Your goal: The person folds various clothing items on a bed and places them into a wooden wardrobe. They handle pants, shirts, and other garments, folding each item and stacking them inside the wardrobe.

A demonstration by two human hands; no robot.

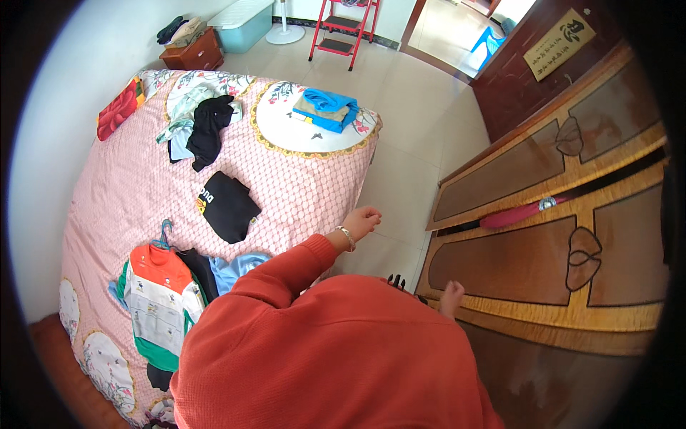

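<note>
My left hand (363, 222), with a bracelet at the wrist, hangs over the floor just off the bed's edge. Its fingers are loosely curled together and nothing shows in them. Beside the wooden wardrobe (504, 263) is my right hand (453, 298), partly hidden by my red sweater; its grip is unclear. A folded black garment (229, 209) lies on the bed (300, 187). Nearer to me, an orange, white and green top (159, 295) lies with hangers (164, 236) at its neck, over darker clothes. A light blue garment (244, 265) is partly behind my left sleeve.
Farther along the bed are a rumpled black garment (210, 131), folded blue clothing (329, 107) and a red floral textile (119, 110). Beyond stand a nightstand (195, 52), a teal storage box (244, 32) and a red step ladder (340, 37). Pink fabric (512, 215) pokes between wardrobe doors.
</note>
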